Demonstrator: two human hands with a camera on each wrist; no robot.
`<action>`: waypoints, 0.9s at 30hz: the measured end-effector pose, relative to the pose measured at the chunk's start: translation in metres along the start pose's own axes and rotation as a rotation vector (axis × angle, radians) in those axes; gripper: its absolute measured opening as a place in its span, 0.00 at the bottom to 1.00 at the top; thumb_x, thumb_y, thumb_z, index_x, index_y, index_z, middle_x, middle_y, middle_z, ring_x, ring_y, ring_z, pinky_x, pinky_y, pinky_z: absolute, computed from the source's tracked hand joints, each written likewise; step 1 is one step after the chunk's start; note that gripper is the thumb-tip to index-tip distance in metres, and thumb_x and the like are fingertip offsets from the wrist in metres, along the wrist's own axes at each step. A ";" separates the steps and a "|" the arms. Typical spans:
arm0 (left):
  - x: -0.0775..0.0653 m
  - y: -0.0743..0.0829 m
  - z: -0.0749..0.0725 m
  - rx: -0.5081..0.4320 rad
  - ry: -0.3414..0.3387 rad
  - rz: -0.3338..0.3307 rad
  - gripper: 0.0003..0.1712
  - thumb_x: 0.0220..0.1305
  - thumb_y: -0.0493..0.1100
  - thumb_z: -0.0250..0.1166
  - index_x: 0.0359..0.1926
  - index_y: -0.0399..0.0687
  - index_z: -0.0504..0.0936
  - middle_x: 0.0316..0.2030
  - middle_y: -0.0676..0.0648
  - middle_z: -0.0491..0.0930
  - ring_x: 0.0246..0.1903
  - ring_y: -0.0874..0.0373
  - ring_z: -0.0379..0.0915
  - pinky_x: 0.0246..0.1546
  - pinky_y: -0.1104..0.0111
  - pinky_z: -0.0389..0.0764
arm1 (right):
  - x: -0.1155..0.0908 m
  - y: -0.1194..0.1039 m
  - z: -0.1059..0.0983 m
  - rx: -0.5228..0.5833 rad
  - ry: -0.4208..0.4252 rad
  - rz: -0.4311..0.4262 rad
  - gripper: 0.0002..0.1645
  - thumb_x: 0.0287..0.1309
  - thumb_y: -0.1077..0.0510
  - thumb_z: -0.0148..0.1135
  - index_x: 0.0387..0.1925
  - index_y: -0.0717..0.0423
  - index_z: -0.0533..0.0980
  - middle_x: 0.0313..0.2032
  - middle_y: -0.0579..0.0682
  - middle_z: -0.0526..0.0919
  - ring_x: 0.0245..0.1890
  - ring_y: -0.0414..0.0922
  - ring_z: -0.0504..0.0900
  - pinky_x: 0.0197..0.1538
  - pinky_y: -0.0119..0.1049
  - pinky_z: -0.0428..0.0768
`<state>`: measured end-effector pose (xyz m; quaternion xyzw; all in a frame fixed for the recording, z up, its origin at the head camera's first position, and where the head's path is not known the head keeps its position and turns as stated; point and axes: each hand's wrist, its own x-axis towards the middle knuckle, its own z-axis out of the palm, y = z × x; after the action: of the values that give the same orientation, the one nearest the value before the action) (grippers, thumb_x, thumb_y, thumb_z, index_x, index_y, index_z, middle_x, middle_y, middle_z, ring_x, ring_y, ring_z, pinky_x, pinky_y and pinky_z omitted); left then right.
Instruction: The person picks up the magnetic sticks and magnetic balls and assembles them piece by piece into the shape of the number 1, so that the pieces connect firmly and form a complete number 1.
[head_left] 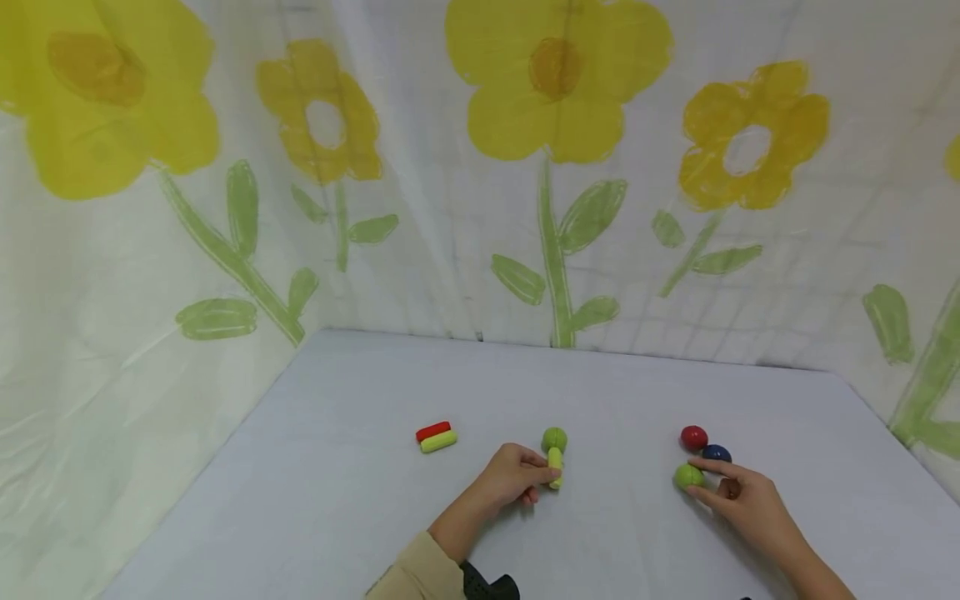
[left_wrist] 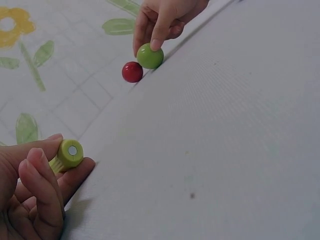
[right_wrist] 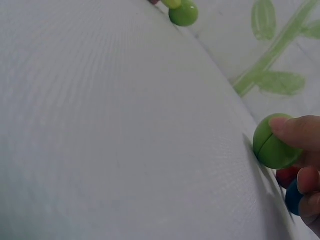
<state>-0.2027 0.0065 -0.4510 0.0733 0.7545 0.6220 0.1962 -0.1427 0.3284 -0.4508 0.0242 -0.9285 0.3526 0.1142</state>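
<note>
Your left hand (head_left: 512, 477) pinches the yellow-green stick (head_left: 555, 467), long axis running away from you, far end at the left green ball (head_left: 555, 439). Your right hand (head_left: 753, 507), well apart, pinches the right green ball (head_left: 687, 477) just beside the red ball (head_left: 693, 437) and blue ball (head_left: 717, 452).

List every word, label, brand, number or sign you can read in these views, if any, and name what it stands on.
None: no text can be read in any view.
Held yellow-green stick, held green ball: no lettering shows.
Red ball, blue ball, red stick: likewise none.
Backdrop: flower drawings, no lettering.
Black item at the left wrist: too small and cut off to tell.
</note>
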 end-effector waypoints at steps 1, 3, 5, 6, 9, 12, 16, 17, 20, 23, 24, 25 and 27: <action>0.000 0.000 0.000 0.003 0.003 -0.002 0.12 0.60 0.37 0.70 0.40 0.31 0.81 0.24 0.48 0.82 0.12 0.66 0.66 0.14 0.78 0.68 | 0.000 0.000 0.000 0.000 -0.003 0.000 0.22 0.51 0.61 0.73 0.49 0.64 0.80 0.16 0.44 0.67 0.17 0.35 0.63 0.19 0.30 0.65; -0.001 0.001 -0.001 0.005 0.003 -0.005 0.12 0.60 0.37 0.69 0.40 0.31 0.81 0.24 0.48 0.81 0.12 0.66 0.66 0.14 0.78 0.68 | 0.001 0.000 0.000 -0.001 -0.007 0.005 0.22 0.51 0.61 0.73 0.49 0.64 0.80 0.16 0.44 0.67 0.17 0.35 0.63 0.20 0.30 0.65; -0.001 0.001 0.000 0.003 0.002 -0.006 0.12 0.60 0.37 0.69 0.40 0.31 0.81 0.24 0.48 0.81 0.11 0.67 0.66 0.14 0.78 0.68 | 0.001 0.000 0.000 -0.002 -0.010 0.014 0.22 0.51 0.60 0.73 0.49 0.64 0.80 0.16 0.44 0.66 0.17 0.35 0.63 0.20 0.30 0.64; -0.001 0.002 0.000 0.001 0.000 -0.007 0.12 0.60 0.37 0.69 0.40 0.31 0.81 0.24 0.48 0.81 0.11 0.67 0.66 0.14 0.78 0.68 | 0.001 0.000 0.000 -0.001 -0.012 0.019 0.23 0.52 0.60 0.73 0.49 0.64 0.80 0.16 0.44 0.66 0.17 0.35 0.62 0.20 0.30 0.64; -0.001 0.002 0.000 -0.001 -0.001 -0.008 0.11 0.60 0.37 0.69 0.40 0.31 0.81 0.24 0.49 0.81 0.11 0.67 0.66 0.14 0.79 0.67 | 0.000 0.000 0.000 0.009 -0.011 0.026 0.23 0.51 0.60 0.73 0.49 0.64 0.80 0.16 0.44 0.66 0.17 0.35 0.62 0.20 0.30 0.64; -0.001 0.002 0.001 0.003 0.005 -0.014 0.11 0.60 0.37 0.69 0.39 0.32 0.82 0.23 0.49 0.81 0.11 0.67 0.65 0.14 0.79 0.67 | 0.000 -0.001 0.000 0.021 -0.007 0.025 0.22 0.51 0.60 0.73 0.49 0.64 0.80 0.15 0.44 0.66 0.17 0.36 0.62 0.20 0.30 0.64; -0.001 0.001 0.001 0.006 0.011 -0.019 0.11 0.60 0.37 0.69 0.39 0.32 0.82 0.23 0.49 0.81 0.11 0.67 0.65 0.14 0.79 0.67 | 0.000 -0.002 0.001 0.021 -0.006 0.022 0.22 0.51 0.60 0.73 0.48 0.64 0.80 0.15 0.44 0.65 0.17 0.36 0.62 0.20 0.30 0.64; -0.001 0.001 0.001 0.006 0.010 -0.020 0.11 0.60 0.37 0.69 0.39 0.32 0.81 0.23 0.49 0.81 0.11 0.67 0.66 0.14 0.79 0.67 | 0.000 -0.003 0.001 0.025 -0.006 0.023 0.22 0.51 0.61 0.73 0.48 0.65 0.80 0.15 0.44 0.65 0.16 0.36 0.62 0.19 0.30 0.64; -0.001 0.001 0.000 0.004 0.008 -0.011 0.11 0.60 0.37 0.69 0.39 0.31 0.81 0.23 0.49 0.81 0.11 0.67 0.66 0.14 0.79 0.67 | 0.001 -0.004 0.002 0.035 -0.011 0.025 0.22 0.51 0.61 0.73 0.48 0.65 0.80 0.15 0.45 0.66 0.17 0.36 0.63 0.20 0.30 0.64; -0.001 0.001 -0.001 0.011 0.006 -0.004 0.12 0.61 0.37 0.69 0.40 0.31 0.81 0.24 0.49 0.81 0.12 0.67 0.66 0.14 0.78 0.67 | 0.001 -0.006 0.003 0.044 -0.018 0.026 0.22 0.51 0.61 0.73 0.48 0.65 0.80 0.16 0.45 0.67 0.17 0.36 0.63 0.20 0.30 0.64; -0.001 0.001 -0.001 0.014 0.005 -0.003 0.12 0.61 0.37 0.69 0.40 0.31 0.81 0.24 0.49 0.81 0.12 0.66 0.66 0.14 0.78 0.67 | 0.000 -0.006 0.004 0.044 -0.022 0.027 0.22 0.51 0.61 0.73 0.48 0.64 0.80 0.16 0.45 0.67 0.17 0.36 0.64 0.20 0.30 0.64; -0.001 0.001 -0.001 0.018 0.005 -0.004 0.12 0.61 0.38 0.69 0.40 0.31 0.81 0.24 0.49 0.81 0.12 0.66 0.66 0.14 0.78 0.67 | 0.000 -0.006 0.004 0.044 -0.025 0.030 0.22 0.51 0.61 0.73 0.48 0.64 0.81 0.16 0.45 0.67 0.17 0.36 0.64 0.20 0.30 0.64; -0.001 0.001 0.000 0.022 0.006 -0.004 0.12 0.61 0.38 0.69 0.40 0.31 0.81 0.24 0.49 0.81 0.12 0.66 0.66 0.14 0.78 0.67 | 0.000 -0.007 0.005 0.041 -0.028 0.031 0.22 0.50 0.60 0.73 0.48 0.64 0.81 0.16 0.45 0.67 0.17 0.36 0.64 0.20 0.30 0.64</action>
<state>-0.2019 0.0062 -0.4496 0.0719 0.7620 0.6136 0.1944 -0.1427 0.3200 -0.4496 0.0169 -0.9229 0.3728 0.0953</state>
